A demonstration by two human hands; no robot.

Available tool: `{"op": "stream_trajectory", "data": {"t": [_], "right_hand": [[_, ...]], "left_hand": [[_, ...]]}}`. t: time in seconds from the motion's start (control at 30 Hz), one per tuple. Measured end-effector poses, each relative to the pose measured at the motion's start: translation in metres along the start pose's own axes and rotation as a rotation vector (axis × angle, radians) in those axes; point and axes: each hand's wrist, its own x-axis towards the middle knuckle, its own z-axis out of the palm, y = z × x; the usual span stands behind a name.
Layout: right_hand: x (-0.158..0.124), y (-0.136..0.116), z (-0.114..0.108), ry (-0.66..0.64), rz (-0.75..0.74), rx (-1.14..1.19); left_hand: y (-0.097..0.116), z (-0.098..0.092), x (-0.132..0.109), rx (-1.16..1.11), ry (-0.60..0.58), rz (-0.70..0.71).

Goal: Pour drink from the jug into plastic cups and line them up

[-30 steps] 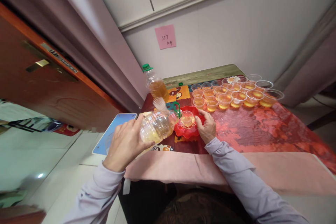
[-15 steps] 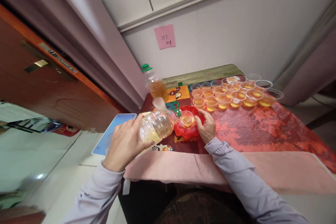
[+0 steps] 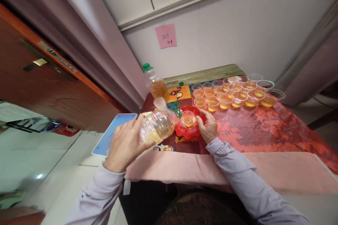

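Note:
My left hand [image 3: 126,144] is wrapped round a large clear plastic bottle [image 3: 155,128] with yellowish liquid in it. The bottle is tipped to the right, its neck with a green handle ring [image 3: 177,109] over the near side of a clear plastic cup [image 3: 188,117]. That cup stands in a red scalloped plate [image 3: 181,132] and has some amber liquid in it. The thumb and fingers of my right hand [image 3: 208,126] grip the plate's right rim. Behind the bottle is a stack of clear cups [image 3: 160,103].
Rows of clear cups [image 3: 225,100] with amber liquid stand at the back right of the red patterned table [image 3: 253,130]. A second bottle [image 3: 157,86] with a green cap is at the back left. A small green cap [image 3: 181,84] and a blue board [image 3: 113,132] lie nearby.
The liquid in the cup on the red plate looks a little deeper. Both hands, the bottle and the plate have hardly moved.

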Motion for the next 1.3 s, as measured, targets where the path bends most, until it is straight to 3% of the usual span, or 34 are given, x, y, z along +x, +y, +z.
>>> {"op": "stream_trajectory", "data": {"t": [0.33,0.53,0.77,1.0,1.13,1.3], "right_hand": [[0.001,-0.002,-0.001,0.000,0.006,-0.007],[0.002,-0.005,-0.001,0.003,0.024,0.004],[0.001,-0.002,0.001,-0.005,0.006,-0.003],[0.000,0.003,0.002,-0.027,-0.026,-0.022],[-0.003,0.004,0.004,-0.052,-0.118,-0.076],[-0.010,0.008,0.011,-0.095,-0.301,-0.185]], "left_hand": [[0.002,0.005,0.000,-0.026,-0.025,-0.020],[0.000,0.032,-0.010,-0.241,0.005,-0.058],[0.008,0.069,-0.027,-0.417,0.150,-0.188],[0.015,0.109,-0.055,-0.641,0.343,-0.411],[0.018,0.127,-0.067,-0.624,0.403,-0.417],[0.027,0.131,-0.070,-0.502,0.471,-0.378]]}}
